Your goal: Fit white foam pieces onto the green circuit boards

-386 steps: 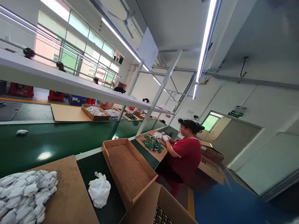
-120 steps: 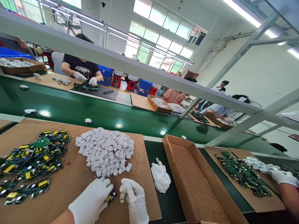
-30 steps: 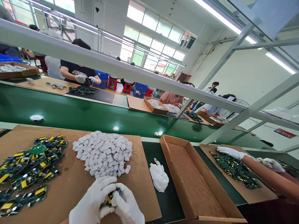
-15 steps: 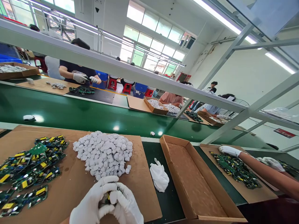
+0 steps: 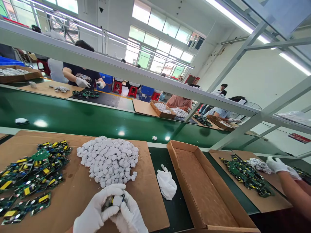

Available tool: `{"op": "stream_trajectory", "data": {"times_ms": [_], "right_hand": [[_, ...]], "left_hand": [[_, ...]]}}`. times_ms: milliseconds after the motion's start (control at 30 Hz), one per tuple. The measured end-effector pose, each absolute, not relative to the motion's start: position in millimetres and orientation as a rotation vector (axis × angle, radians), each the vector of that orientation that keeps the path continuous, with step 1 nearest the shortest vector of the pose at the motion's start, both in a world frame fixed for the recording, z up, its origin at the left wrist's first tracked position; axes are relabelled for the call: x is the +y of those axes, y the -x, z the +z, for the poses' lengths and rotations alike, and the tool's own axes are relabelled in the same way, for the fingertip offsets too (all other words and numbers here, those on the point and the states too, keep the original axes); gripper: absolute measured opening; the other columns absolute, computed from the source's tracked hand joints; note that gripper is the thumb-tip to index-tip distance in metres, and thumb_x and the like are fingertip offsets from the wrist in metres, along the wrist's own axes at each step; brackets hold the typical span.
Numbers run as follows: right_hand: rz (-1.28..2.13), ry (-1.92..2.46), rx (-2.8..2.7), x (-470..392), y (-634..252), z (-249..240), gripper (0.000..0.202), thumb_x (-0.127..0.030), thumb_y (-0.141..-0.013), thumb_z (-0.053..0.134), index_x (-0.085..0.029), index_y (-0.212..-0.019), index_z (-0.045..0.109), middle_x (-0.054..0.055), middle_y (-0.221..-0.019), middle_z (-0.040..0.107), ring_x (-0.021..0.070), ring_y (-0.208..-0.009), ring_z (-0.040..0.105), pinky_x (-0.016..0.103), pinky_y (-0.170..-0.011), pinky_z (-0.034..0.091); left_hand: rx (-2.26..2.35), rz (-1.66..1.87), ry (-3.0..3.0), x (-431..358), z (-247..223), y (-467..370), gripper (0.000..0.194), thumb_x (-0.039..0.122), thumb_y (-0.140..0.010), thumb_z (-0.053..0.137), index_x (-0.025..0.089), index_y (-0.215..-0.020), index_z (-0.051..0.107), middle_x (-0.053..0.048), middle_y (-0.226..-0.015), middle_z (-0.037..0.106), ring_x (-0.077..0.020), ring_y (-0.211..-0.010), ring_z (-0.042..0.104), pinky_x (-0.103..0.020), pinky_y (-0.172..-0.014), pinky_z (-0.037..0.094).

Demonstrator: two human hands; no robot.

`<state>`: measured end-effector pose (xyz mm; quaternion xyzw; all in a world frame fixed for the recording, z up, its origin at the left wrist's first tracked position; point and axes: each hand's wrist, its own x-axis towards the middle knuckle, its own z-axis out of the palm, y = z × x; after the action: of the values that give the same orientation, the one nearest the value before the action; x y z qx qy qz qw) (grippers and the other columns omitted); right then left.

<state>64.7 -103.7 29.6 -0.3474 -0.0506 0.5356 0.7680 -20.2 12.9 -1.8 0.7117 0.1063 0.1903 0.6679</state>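
A small circuit board (image 5: 109, 201) with a white pad (image 5: 117, 200) against it sits low in the view, just above the near edge of the cardboard sheet (image 5: 80, 181). Both gloved hands are closed around it. The left hand (image 5: 97, 210) grasps the board from the left, fingers curled over its top. The right hand (image 5: 130, 216) pinches the white pad onto the board from the right. The two hands touch each other around the part.

Just beyond the hands, a heap of white pads (image 5: 108, 159) lies on the same sheet. To its left, a pile of green circuit boards (image 5: 31, 174) with yellow components spreads toward the left edge of the view. To the right of the sheet, a crumpled white glove (image 5: 166, 183) lies on the dark mat, beside an open cardboard tray (image 5: 201, 191).

Farther right, a co-worker's gloved hand (image 5: 277, 164) rests over another set of boards (image 5: 245, 176) and pads. A green conveyor belt (image 5: 85, 118) runs behind the workstation, carrying single white items (image 5: 21, 121). Other workers sit along its far side.
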Motion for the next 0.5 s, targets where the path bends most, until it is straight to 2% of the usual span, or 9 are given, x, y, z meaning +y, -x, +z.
{"op": "stream_trajectory", "data": {"times_ms": [133, 200, 267, 367, 433, 500], "right_hand": [[1.12, 0.838, -0.131, -100.3, -59.6, 33.8, 0.043, -0.04, -0.062, 0.086, -0.017, -0.095, 0.07, 0.007, -0.098, 0.071, 0.0186, -0.095, 0.066, 0.04, -0.091, 0.054], [1.136, 0.858, -0.16, -98.8, -57.7, 34.8, 0.044, -0.042, -0.064, 0.085, -0.015, -0.096, 0.07, 0.008, -0.097, 0.071, 0.0186, -0.092, 0.068, 0.041, -0.091, 0.055], [1.156, 0.872, -0.172, -98.2, -57.0, 34.0, 0.045, -0.042, -0.065, 0.084, -0.014, -0.097, 0.069, 0.008, -0.097, 0.072, 0.019, -0.09, 0.068, 0.041, -0.091, 0.054], [1.155, 0.897, -0.138, -99.5, -57.9, 28.4, 0.046, -0.04, -0.063, 0.086, -0.015, -0.098, 0.069, 0.009, -0.099, 0.071, 0.0212, -0.097, 0.067, 0.04, -0.093, 0.053], [1.137, 0.969, -0.191, -102.1, -59.5, 20.7, 0.049, -0.047, -0.066, 0.082, -0.017, -0.102, 0.068, 0.01, -0.106, 0.07, 0.0241, -0.104, 0.066, 0.041, -0.093, 0.053], [1.032, 1.162, -0.386, -105.7, -61.6, 10.0, 0.052, -0.059, -0.076, 0.066, -0.02, -0.111, 0.064, 0.012, -0.112, 0.068, 0.026, -0.105, 0.066, 0.041, -0.087, 0.056]], "left_hand": [[0.307, 0.305, -1.414, 15.8, 6.8, 19.8, 0.055, 0.064, -0.085, 0.051, 0.025, -0.122, 0.062, -0.007, -0.128, 0.062, -0.028, -0.124, 0.052, -0.043, -0.108, 0.04], [0.308, 0.271, -1.374, 14.2, 8.4, 16.9, 0.055, 0.065, -0.085, 0.051, 0.023, -0.118, 0.064, -0.009, -0.123, 0.065, -0.0284, -0.119, 0.056, -0.043, -0.106, 0.043], [0.273, 0.262, -1.352, 13.8, 8.2, 13.5, 0.053, 0.063, -0.081, 0.058, 0.022, -0.115, 0.066, -0.01, -0.12, 0.066, -0.0284, -0.113, 0.06, -0.042, -0.102, 0.047], [0.24, 0.322, -1.41, 18.0, 7.0, 11.0, 0.044, 0.059, -0.08, 0.064, 0.024, -0.105, 0.069, -0.009, -0.121, 0.065, -0.0276, -0.113, 0.06, -0.041, -0.1, 0.048], [0.167, 0.315, -1.487, 22.9, 5.8, 12.3, 0.043, 0.061, -0.083, 0.058, 0.023, -0.099, 0.071, -0.01, -0.123, 0.064, -0.0284, -0.116, 0.058, -0.042, -0.102, 0.045], [0.056, 0.275, -1.554, 26.8, 3.1, 15.4, 0.051, 0.066, -0.082, 0.056, 0.023, -0.106, 0.068, -0.012, -0.128, 0.06, -0.0304, -0.119, 0.056, -0.045, -0.103, 0.044]]}}
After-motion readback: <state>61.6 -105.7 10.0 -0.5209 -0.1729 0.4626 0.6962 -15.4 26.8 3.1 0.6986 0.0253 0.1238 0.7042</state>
